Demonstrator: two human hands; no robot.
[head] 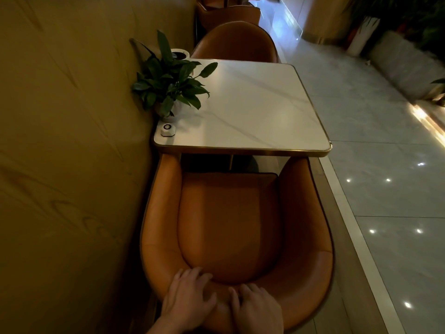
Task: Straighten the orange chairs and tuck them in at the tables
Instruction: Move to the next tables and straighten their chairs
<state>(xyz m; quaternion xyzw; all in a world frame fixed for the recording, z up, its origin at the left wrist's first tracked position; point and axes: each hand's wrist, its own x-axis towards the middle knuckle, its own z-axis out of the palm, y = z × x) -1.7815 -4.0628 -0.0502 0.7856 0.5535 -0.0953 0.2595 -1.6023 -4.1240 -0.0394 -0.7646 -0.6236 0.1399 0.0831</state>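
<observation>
An orange tub chair (pixel 231 220) stands right below me, facing a white marble table (pixel 260 112) with a gold rim. Its arm fronts reach just under the table's near edge. My left hand (pixel 187 300) and my right hand (pixel 255 309) both rest on top of the chair's backrest, side by side, fingers lying loosely over the leather. A second orange chair (pixel 236 42) sits at the table's far side, its back toward the rear. Further orange chairs (pixel 231 13) show beyond it.
A wood-look wall (pixel 72 141) runs close along the left. On the table stand a potted plant (pixel 168 85) and a small white call button (pixel 167 130). A tiled aisle (pixel 385 165) lies to the right, with planters (pixel 404 63) along its far side.
</observation>
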